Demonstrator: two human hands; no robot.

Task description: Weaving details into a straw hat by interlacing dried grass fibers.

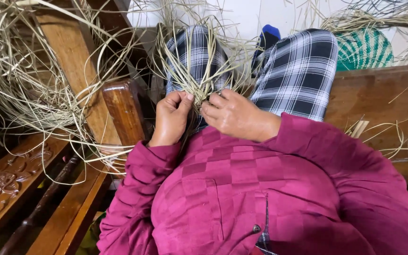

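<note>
- Both hands meet over the lap, fingers pinched on the same small woven start of pale straw strands (199,92).
- Left hand (172,115) is curled nearly closed, thumb and fingertips pressing the knot of strands from the left side.
- Right hand (234,113) lies just beside it, fingers bent and closed on the strands from the right, knuckles up toward the camera.
- From the pinched point the straw strands fan upward and outward in loose, thin blades across the knees.
- Those knees wear black-and-white checked trousers (298,71); the strands lie against the left one.
- Magenta checked sleeves (308,156) cover both arms down to the wrists.
- A large loose heap of straw (20,75) sprawls at the left, draped over a wooden armrest (123,111) and a slanted wooden plank (72,56).
- More straw trails over the wooden bench seat (378,99) at the right.
- A green and white woven piece (364,47) sits behind the right knee, with a bit of blue cloth (270,32) between the knees.
- A carved dark wood panel (5,182) shows at lower left.
</note>
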